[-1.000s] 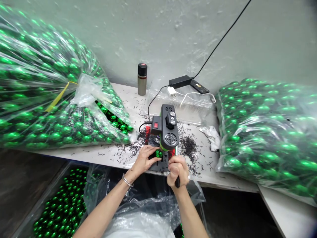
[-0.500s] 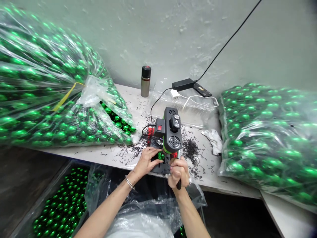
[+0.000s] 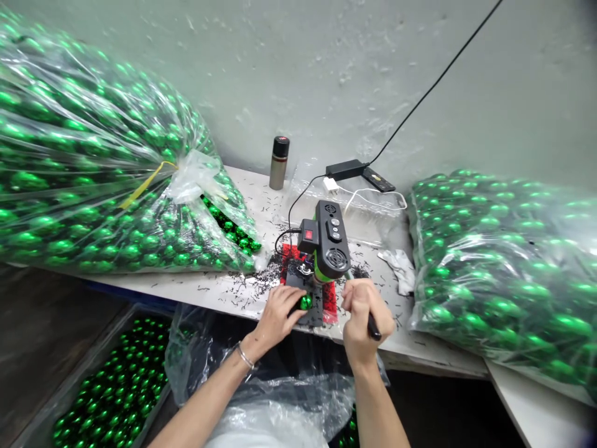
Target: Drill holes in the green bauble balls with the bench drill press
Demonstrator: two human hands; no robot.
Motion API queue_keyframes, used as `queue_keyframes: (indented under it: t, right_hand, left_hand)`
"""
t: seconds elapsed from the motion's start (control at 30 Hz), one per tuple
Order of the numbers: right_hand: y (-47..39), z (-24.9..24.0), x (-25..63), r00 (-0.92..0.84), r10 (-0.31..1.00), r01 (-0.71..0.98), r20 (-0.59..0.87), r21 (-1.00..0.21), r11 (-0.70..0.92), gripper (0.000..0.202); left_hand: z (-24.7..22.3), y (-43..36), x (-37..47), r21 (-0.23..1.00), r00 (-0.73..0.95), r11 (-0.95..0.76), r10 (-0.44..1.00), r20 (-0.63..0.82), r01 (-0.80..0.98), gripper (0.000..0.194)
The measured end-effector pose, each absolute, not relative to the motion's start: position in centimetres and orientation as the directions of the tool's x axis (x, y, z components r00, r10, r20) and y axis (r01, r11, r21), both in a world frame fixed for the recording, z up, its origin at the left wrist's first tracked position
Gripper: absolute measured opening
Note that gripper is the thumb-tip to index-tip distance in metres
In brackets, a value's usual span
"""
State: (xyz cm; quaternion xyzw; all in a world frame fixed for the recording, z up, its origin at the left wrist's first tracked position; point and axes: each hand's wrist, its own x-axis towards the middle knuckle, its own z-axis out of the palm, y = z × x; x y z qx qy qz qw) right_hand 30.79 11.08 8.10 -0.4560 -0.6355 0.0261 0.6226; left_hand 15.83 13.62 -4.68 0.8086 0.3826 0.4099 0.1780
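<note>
A small black press machine (image 3: pixel 332 239) with a red switch and a side lever stands on the white table, over a dark base plate (image 3: pixel 310 316) with red patches beside it. My left hand (image 3: pixel 280 312) pinches a shiny green ball (image 3: pixel 306 302) between thumb and fingers at the front of the machine. My right hand (image 3: pixel 367 314) is wrapped round the lever's black handle (image 3: pixel 374 328), to the right of the machine. Small black scraps (image 3: pixel 252 287) lie scattered about the base.
Big clear bags of green balls stand at the left (image 3: pixel 116 186) and right (image 3: pixel 494 274). Below the table is a plastic-lined bin (image 3: pixel 116 379) of green balls. Behind the machine are a flask (image 3: pixel 279 163), a black power adapter (image 3: pixel 346 168) and a white cable (image 3: pixel 373 198). A crumpled white cloth (image 3: pixel 400 270) lies at right.
My right hand has swung the lever handle outward to the right, away from the machine. My left hand has drawn the green ball slightly out toward me. The view has shifted a little.
</note>
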Motion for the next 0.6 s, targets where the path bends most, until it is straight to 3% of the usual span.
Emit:
queue_keyframes:
  t: [0.17, 0.3, 0.37, 0.43, 0.5, 0.6]
  right_hand:
    - [10.9, 7.0, 30.9, 0.141, 0.585, 0.564, 0.798, -0.551, 0.615, 0.030]
    - [11.1, 5.1, 30.9, 0.145, 0.532, 0.566, 0.834, -0.511, 0.647, 0.030]
    - [11.2, 4.9, 30.8, 0.156, 0.519, 0.564, 0.841, -0.507, 0.652, 0.030]
    - [11.2, 5.0, 30.8, 0.151, 0.515, 0.569, 0.844, -0.500, 0.653, 0.030]
    - [11.2, 5.1, 30.8, 0.139, 0.514, 0.575, 0.846, -0.492, 0.654, 0.030]
    - [11.1, 5.0, 30.9, 0.132, 0.522, 0.580, 0.843, -0.493, 0.649, 0.029]
  left_hand:
    - [-4.3, 10.8, 13.3, 0.436, 0.447, -0.723, 0.681, 0.580, 0.535, 0.051]
    - [-2.4, 15.1, 11.0, 0.380, 0.281, -0.584, 0.742, 0.608, 0.718, 0.043]
    - [-1.0, 18.7, 10.2, 0.338, 0.181, -0.396, 0.834, 0.521, 0.854, 0.040]
    - [0.3, 22.2, 9.9, 0.240, 0.165, -0.252, 0.929, 0.330, 0.938, 0.034]
    - [1.0, 24.7, 10.0, 0.190, 0.168, -0.208, 0.964, 0.204, 0.960, 0.028]
    - [1.2, 26.4, 10.2, 0.205, 0.168, -0.199, 0.973, 0.159, 0.958, 0.023]
